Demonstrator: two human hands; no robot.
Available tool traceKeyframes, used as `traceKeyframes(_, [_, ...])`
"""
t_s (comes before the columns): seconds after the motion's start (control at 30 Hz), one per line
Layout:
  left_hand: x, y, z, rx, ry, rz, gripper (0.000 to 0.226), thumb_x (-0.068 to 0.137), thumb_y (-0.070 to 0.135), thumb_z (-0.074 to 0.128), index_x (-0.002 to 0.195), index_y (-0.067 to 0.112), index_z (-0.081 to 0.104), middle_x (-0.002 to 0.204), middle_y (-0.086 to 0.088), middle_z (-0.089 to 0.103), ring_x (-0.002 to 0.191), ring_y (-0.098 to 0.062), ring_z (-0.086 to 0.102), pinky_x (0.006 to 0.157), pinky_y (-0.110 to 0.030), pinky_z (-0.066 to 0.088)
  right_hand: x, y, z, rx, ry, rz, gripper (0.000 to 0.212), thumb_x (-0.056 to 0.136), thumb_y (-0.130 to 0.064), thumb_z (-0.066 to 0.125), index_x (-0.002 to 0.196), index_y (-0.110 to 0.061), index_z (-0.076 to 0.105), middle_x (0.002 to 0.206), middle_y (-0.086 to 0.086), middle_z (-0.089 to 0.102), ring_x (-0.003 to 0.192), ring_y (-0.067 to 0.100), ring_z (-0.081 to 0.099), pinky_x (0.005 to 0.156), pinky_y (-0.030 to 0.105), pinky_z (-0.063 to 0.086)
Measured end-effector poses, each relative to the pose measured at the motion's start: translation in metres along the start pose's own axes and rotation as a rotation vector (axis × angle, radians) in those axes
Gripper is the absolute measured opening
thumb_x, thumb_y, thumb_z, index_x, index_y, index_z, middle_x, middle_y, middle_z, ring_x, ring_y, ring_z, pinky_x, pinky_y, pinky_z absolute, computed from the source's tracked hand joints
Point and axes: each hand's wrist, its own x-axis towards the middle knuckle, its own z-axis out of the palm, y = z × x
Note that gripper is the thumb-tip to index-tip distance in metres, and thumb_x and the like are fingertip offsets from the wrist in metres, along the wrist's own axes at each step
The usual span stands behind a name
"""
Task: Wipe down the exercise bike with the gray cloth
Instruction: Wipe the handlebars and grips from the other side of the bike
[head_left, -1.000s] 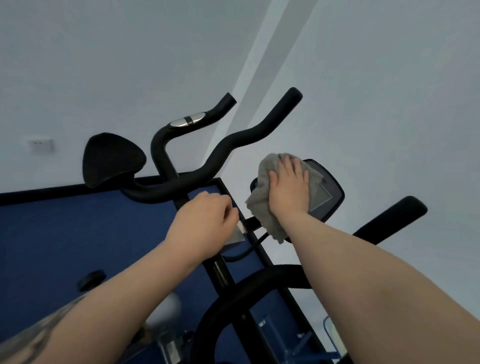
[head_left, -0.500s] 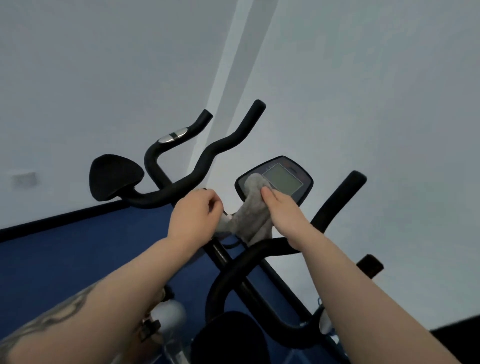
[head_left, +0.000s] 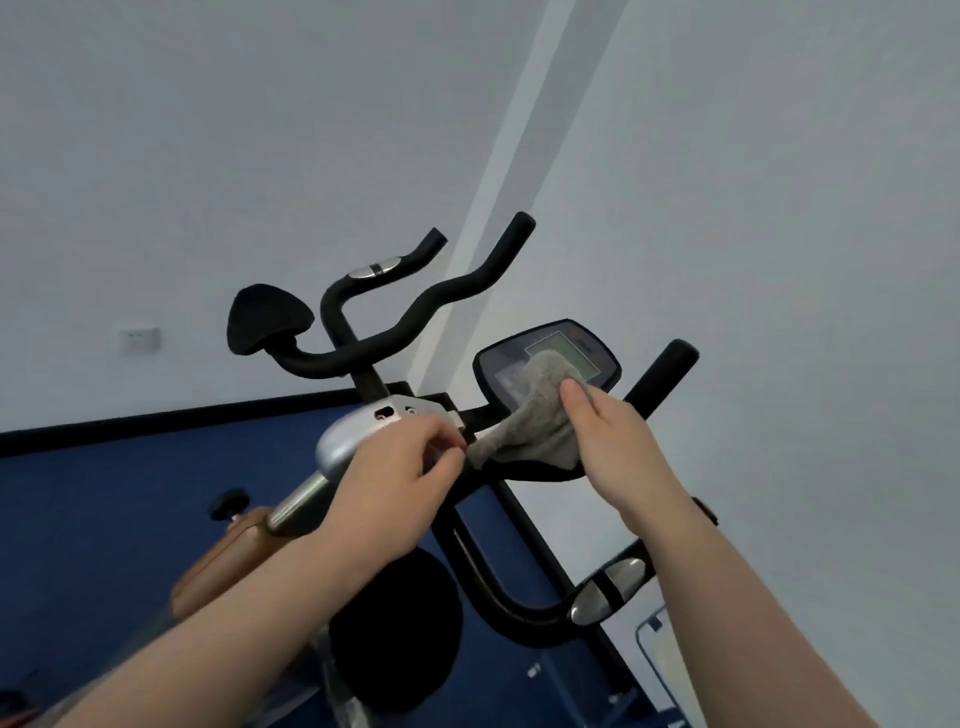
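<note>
No writing is coming through legibly anywhere. The console (head_left: 548, 364) of the exercise bike (head_left: 395, 332) is showing a pale grey screen at about 1 o'clock from the frame's middle, with a faint row of marks above it too small and blurred to make out, and the gray cloth (head_left: 535, 415) is covering its lower left. The wall plate (head_left: 138, 339) at 9 o'clock is bearing no readable mark.

Right hand (head_left: 618, 441) holds gray cloth (head_left: 535, 415) against the lower left of the bike's console (head_left: 550, 358), cloth hanging down to the bar below. Left hand (head_left: 400, 483) curled, fingertips at the cloth's lower end by the silver bracket (head_left: 363, 423). Black handlebars (head_left: 415, 317) behind, blue floor (head_left: 104, 493), white wall (head_left: 779, 208).
</note>
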Motion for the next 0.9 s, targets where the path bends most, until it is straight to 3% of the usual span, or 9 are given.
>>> traceKeyframes(0.07, [-0.012,0.009,0.001,0.041,0.004,-0.029,0.008,0.093,0.027,0.058,0.092,0.034,0.063,0.082,0.014,0.062,0.078,0.001,0.057,0.069,-0.024,0.045,-0.009,0.000,-0.012,-0.046,-0.005,-0.029,0.046,0.102,-0.046,0.033,0.096,-0.015,0.065,0.092,0.001,0.068,0.088,0.014,0.062,0.079,0.031,0.050])
traceKeyframes(0.17, [-0.034,0.012,0.006,0.208,0.016,-0.021,0.011,0.096,0.031,0.053,0.100,0.034,0.062,0.093,0.016,0.060,0.089,-0.006,0.057,0.080,-0.034,0.048,-0.030,0.009,-0.016,-0.190,0.103,-0.106,0.045,0.100,-0.051,0.032,0.080,-0.022,0.060,0.076,-0.007,0.061,0.071,0.003,0.056,0.058,0.022,0.040])
traceKeyframes(0.23, [-0.052,0.008,0.014,0.276,0.047,-0.014,0.014,0.097,0.032,0.049,0.105,0.033,0.060,0.101,0.016,0.059,0.098,-0.008,0.054,0.087,-0.037,0.047,-0.048,0.022,-0.004,-0.287,0.141,-0.134,0.042,0.099,-0.053,0.031,0.075,-0.027,0.053,0.071,-0.011,0.057,0.067,0.001,0.052,0.053,0.022,0.035])
traceKeyframes(0.37, [-0.082,-0.011,0.032,0.491,0.189,-0.007,0.023,0.099,0.027,0.043,0.114,0.026,0.060,0.112,0.008,0.057,0.105,-0.017,0.053,0.089,-0.037,0.043,-0.075,0.055,0.044,-0.613,-0.190,-0.169,0.043,0.103,-0.047,0.021,0.097,-0.025,0.058,0.093,-0.005,0.063,0.089,0.020,0.059,0.069,0.031,0.031])
traceKeyframes(0.43, [-0.087,-0.018,0.037,0.466,0.294,-0.053,0.025,0.098,0.026,0.041,0.112,0.023,0.061,0.110,0.003,0.056,0.103,-0.020,0.050,0.088,-0.037,0.042,-0.080,0.064,0.068,-0.758,-0.245,-0.241,0.048,0.104,-0.044,0.015,0.108,-0.019,0.056,0.103,0.002,0.067,0.093,0.025,0.061,0.072,0.034,0.027])
traceKeyframes(0.57, [-0.084,-0.026,0.042,0.367,0.411,-0.087,0.019,0.097,0.029,0.039,0.103,0.029,0.057,0.104,0.009,0.051,0.096,-0.009,0.042,0.083,-0.027,0.032,-0.062,0.060,0.097,-0.583,-0.261,-0.177,0.041,0.103,-0.047,0.016,0.106,-0.017,0.043,0.108,0.010,0.065,0.096,0.030,0.061,0.068,0.036,0.033])
traceKeyframes(0.73, [-0.084,-0.031,0.045,0.331,0.443,-0.068,0.009,0.097,0.028,0.044,0.095,0.036,0.049,0.097,0.016,0.045,0.088,-0.001,0.034,0.079,-0.022,0.025,-0.039,0.058,0.094,-0.366,-0.468,-0.041,0.056,0.101,-0.055,0.021,0.131,-0.010,0.039,0.128,0.019,0.057,0.114,0.036,0.054,0.084,0.039,0.039])
traceKeyframes(0.83, [-0.085,-0.030,0.044,0.320,0.441,-0.053,0.009,0.097,0.026,0.047,0.091,0.033,0.050,0.093,0.015,0.045,0.087,-0.003,0.036,0.081,-0.024,0.028,-0.052,0.071,0.071,-0.628,-0.544,-0.287,0.045,0.102,-0.052,0.023,0.120,-0.013,0.039,0.096,0.008,0.062,0.085,0.029,0.058,0.068,0.036,0.036])
traceKeyframes(0.9, [-0.084,-0.030,0.043,0.312,0.434,-0.056,0.009,0.097,0.025,0.048,0.091,0.031,0.052,0.092,0.015,0.046,0.087,-0.004,0.039,0.081,-0.025,0.030,-0.063,0.080,0.054,-0.750,-0.567,-0.437,0.037,0.101,-0.051,0.026,0.111,-0.018,0.037,0.076,-0.006,0.048,0.064,0.017,0.046,0.061,0.035,0.033])
